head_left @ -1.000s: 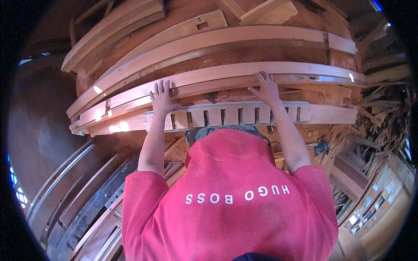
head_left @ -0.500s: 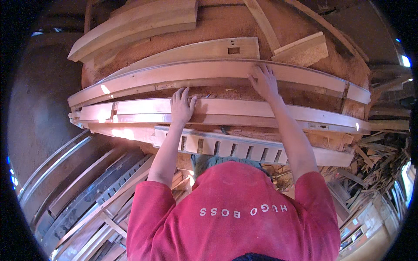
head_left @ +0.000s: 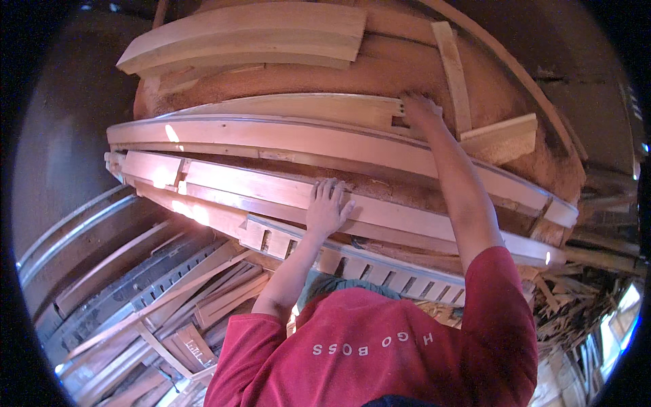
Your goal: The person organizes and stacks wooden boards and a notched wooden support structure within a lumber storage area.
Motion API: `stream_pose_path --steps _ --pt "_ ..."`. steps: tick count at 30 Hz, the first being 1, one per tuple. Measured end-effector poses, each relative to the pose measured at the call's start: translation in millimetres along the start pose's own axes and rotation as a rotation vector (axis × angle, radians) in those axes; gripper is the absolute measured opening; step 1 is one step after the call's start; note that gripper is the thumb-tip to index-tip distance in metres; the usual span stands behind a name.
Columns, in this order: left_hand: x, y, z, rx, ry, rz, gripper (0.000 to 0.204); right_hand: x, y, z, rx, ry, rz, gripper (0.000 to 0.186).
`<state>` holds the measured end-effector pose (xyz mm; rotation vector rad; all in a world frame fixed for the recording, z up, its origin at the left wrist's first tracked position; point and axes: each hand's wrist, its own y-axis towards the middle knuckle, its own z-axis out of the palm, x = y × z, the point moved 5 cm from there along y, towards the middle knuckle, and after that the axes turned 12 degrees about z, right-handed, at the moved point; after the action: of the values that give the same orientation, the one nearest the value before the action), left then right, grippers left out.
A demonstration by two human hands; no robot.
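Note:
My left hand (head_left: 327, 207) lies with its fingers spread on the near long wooden rail (head_left: 244, 182), a pale strip that stretches across the bench. Farther off, my right hand (head_left: 423, 112) is at the right end of a thin tapering board (head_left: 319, 107) with a rectangular cutout. Its fingers are dark and blurred, so their grip on the board is unclear. Between the hands runs a second long rail (head_left: 271, 138), with the tapering board just behind it. Closest to me is a slotted rail (head_left: 325, 259), partly covered by my left forearm.
At the back lies a thick curved wooden piece (head_left: 251, 37). A narrow slat (head_left: 451, 74) and a short block (head_left: 502, 138) rest on the dusty brown surface at right. Wood scraps (head_left: 569, 298) are heaped at lower right; long timbers (head_left: 135, 325) are stacked at lower left.
My right hand has moved from the far rail to the end of the tapering board. My left hand has slid rightward along the near rail. The view has shifted and tilted.

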<state>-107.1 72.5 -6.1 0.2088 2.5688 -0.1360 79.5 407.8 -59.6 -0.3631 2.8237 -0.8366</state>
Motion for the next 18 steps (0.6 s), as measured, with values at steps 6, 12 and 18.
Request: stream_pose_path --steps 6,12,18 --pt "4.6 -7.2 -12.3 -0.12 -0.113 0.018 0.06 13.8 -23.5 -29.0 -0.086 0.019 -0.145 0.078" --pt "21.2 -21.8 -15.4 -0.359 -0.416 -0.202 0.05 22.7 -83.7 -109.3 -0.174 -0.024 -0.153 0.078" --pt "125.2 -20.7 -122.5 -1.148 -0.45 -0.628 0.037 59.3 -185.5 -248.2 -0.509 -0.133 -0.214 0.075"
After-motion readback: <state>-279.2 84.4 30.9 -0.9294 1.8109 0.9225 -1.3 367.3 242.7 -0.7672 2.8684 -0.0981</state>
